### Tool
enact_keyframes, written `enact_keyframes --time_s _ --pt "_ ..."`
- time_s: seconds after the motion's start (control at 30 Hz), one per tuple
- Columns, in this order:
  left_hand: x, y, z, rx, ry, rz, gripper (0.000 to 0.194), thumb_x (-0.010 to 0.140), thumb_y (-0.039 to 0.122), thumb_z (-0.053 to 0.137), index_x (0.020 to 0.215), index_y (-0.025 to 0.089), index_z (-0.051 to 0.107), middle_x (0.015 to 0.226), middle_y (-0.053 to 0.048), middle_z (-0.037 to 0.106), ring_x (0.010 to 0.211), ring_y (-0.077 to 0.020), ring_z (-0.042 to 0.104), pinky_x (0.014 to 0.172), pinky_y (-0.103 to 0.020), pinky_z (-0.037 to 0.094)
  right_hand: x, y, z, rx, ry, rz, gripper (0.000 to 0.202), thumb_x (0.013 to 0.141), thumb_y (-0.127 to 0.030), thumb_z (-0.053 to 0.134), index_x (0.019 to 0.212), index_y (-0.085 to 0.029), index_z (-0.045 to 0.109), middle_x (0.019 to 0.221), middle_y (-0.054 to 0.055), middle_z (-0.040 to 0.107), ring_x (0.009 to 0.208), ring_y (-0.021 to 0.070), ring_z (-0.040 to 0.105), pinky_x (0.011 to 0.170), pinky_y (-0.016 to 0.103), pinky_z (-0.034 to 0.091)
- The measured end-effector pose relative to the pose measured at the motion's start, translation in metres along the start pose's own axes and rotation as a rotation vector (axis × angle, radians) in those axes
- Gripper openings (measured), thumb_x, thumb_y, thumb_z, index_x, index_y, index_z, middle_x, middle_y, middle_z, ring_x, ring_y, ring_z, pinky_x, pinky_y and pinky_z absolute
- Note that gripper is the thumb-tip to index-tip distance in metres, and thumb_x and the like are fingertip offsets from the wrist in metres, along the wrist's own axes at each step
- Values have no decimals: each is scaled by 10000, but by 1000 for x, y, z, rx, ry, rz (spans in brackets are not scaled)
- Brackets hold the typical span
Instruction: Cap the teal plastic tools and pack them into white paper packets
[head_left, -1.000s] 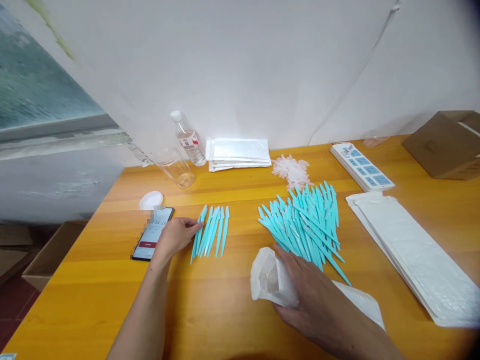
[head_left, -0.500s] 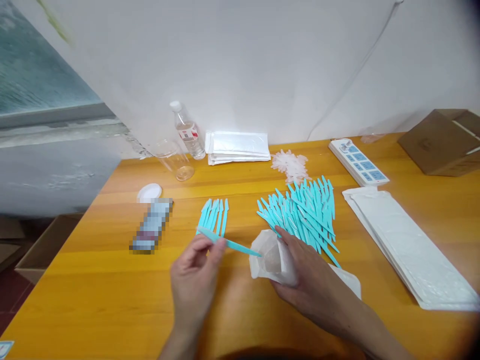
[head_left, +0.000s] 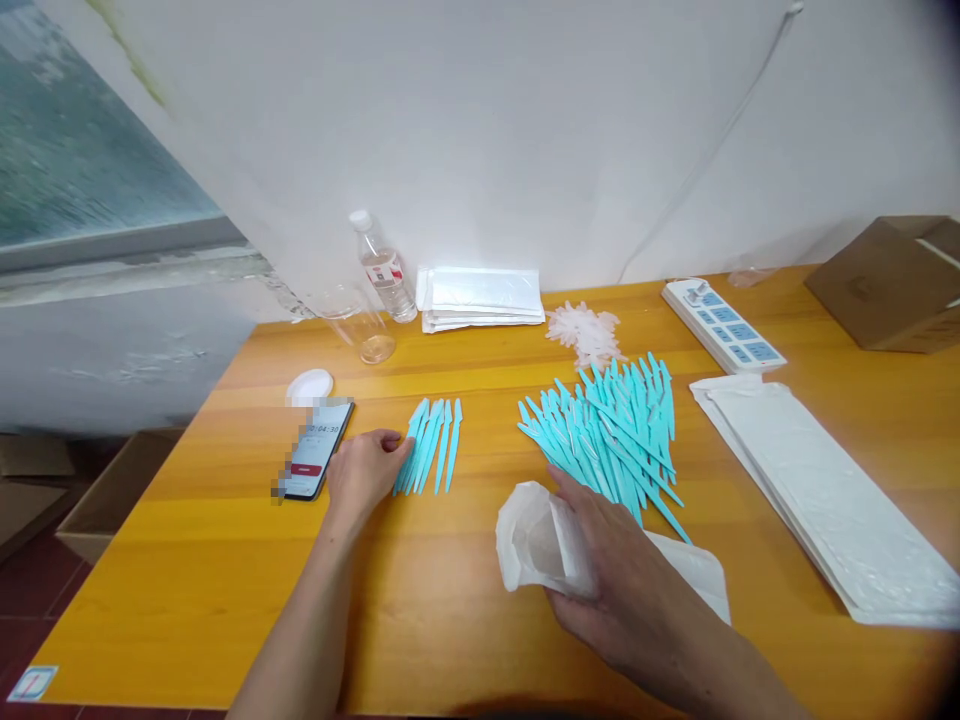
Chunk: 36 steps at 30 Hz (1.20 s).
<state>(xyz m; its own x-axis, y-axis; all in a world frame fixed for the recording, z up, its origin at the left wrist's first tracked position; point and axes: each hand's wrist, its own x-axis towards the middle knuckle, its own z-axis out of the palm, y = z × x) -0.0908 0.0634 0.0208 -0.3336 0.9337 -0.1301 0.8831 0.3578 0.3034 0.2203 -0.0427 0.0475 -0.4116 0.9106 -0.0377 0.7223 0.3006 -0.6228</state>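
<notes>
My left hand [head_left: 369, 462] is at the left end of a row of slim teal knife-shaped plastic tools [head_left: 435, 440]. Its fingers close on the leftmost tool, partly hiding it. Held in my right hand [head_left: 607, 560] is a white pouch [head_left: 525, 535], its mouth open and tilted toward my left hand; the pouch's lower part is hidden by the palm. Just beyond this hand spreads a loose heap of the same teal tools [head_left: 611, 425]. A flat white piece [head_left: 697, 575] lies partly under my right forearm.
Small translucent pieces [head_left: 585, 332] are piled behind the heap. Flat silver-white packets [head_left: 484, 295] lie by the wall, beside a water bottle [head_left: 388, 280] and clear jar [head_left: 375, 347]. A phone [head_left: 319, 450], white lid [head_left: 310, 386], power strip [head_left: 724, 325], long white packets [head_left: 825, 490] and carton [head_left: 889, 285] surround them.
My left hand has moved left and away from the pouch mouth to the row. The teal tool it held across the pouch mouth no longer shows there. My right hand still holds the pouch.
</notes>
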Motion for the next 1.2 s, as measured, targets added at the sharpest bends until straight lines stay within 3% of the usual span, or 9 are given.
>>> enact_keyframes --time_s 0.17,0.27,0.37,0.47,0.63,0.83,0.97,1.13,1.2 --pt "12 -6 5 -115 -79 40 291 765 475 610 796 215 736 820 -48 758 816 -249 690 660 -302 425 5 2 0 8 -47 65 821 801 -224 547 1516 -199 144 1427 173 485 1322 322 463 1064 570 381" --pt "2 -14 0 -363 -102 11 303 753 478 661 777 179 700 705 -35 716 680 -208 661 622 -285 446 9 3 -1 10 -53 91 807 804 -225 536 1516 -205 158 1432 173 481 1318 323 470 1060 576 380" --pt "-30 -5 -6 -815 -43 -32 313 766 469 702 851 172 654 632 3 659 581 -160 608 572 -265 474 13 4 0 7 -36 89 802 812 -230 534 1520 -211 156 1454 168 462 1338 317 455 1075 565 371" --pt "-80 26 -5 -1119 166 12 234 828 415 677 871 192 619 674 13 657 597 -136 607 589 -257 506 16 3 0 -1 -5 92 825 819 -253 554 1530 -227 139 1448 159 467 1336 325 457 1075 562 373" --pt "-127 60 18 -937 179 335 104 860 293 668 817 202 643 775 -22 673 718 -151 632 695 -279 524 20 0 1 6 57 77 826 828 -269 568 1536 -226 145 1397 164 510 1264 337 523 1019 538 431" --pt "-106 14 31 -548 158 479 83 893 257 621 909 206 685 825 -37 663 752 -155 618 722 -284 508 18 6 11 -24 -37 107 766 824 -253 531 1521 -190 221 1397 163 526 1283 329 510 1037 537 412" --pt "-116 0 24 -378 -36 654 290 897 285 622 1181 258 674 1098 -93 671 997 -209 644 872 -336 523 15 14 14 -20 -46 121 754 823 -233 528 1516 -173 235 1399 163 525 1274 326 512 1042 525 409" --pt "-142 39 43 -176 -204 788 538 811 537 678 1259 242 630 1081 -107 693 925 -261 668 790 -370 536 11 26 -5 44 41 272 769 864 -321 561 1529 -201 193 1360 149 558 1195 322 577 977 482 472" --pt "-143 58 55 -112 -218 735 433 843 516 645 1172 235 663 1023 -100 702 850 -249 676 711 -343 517 9 29 -16 58 93 347 760 880 -369 559 1528 -213 194 1336 147 573 1169 320 599 946 469 494"
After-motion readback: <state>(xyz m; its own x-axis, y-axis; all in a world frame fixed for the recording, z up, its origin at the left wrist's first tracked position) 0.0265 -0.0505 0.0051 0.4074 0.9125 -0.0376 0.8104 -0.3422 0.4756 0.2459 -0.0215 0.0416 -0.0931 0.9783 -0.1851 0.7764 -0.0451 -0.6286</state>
